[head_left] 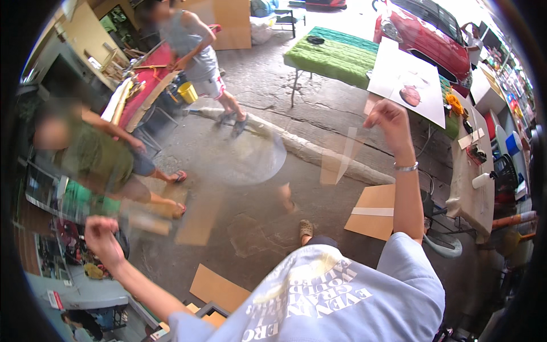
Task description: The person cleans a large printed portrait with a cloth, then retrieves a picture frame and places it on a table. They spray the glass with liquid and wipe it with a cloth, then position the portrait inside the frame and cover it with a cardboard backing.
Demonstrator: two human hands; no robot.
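Note:
Both arms are raised and spread wide. My left hand (103, 238), slightly blurred, is closed with curled fingers at the left. Farther off, my right hand (389, 119), with a silver bracelet at the wrist, pinches thumb to fingers. Between them appears a clear sheet (242, 157), showing as faint ghostly reflections of a pale shirt, a leg and cardboard. Its edges are hard to see, and whether it is glass or plastic I cannot tell. Both hands seem to grip its edges. A brown cardboard piece with a white strip (373, 211) lies below my right arm.
Another cardboard piece (219, 286) lies near my left forearm, beside a dark frame (211, 312). Two people stand at the left near a red-covered table (154, 74). A green-covered table (336, 57) bears a white board (407, 80). A raised concrete curb (307, 145) crosses the floor.

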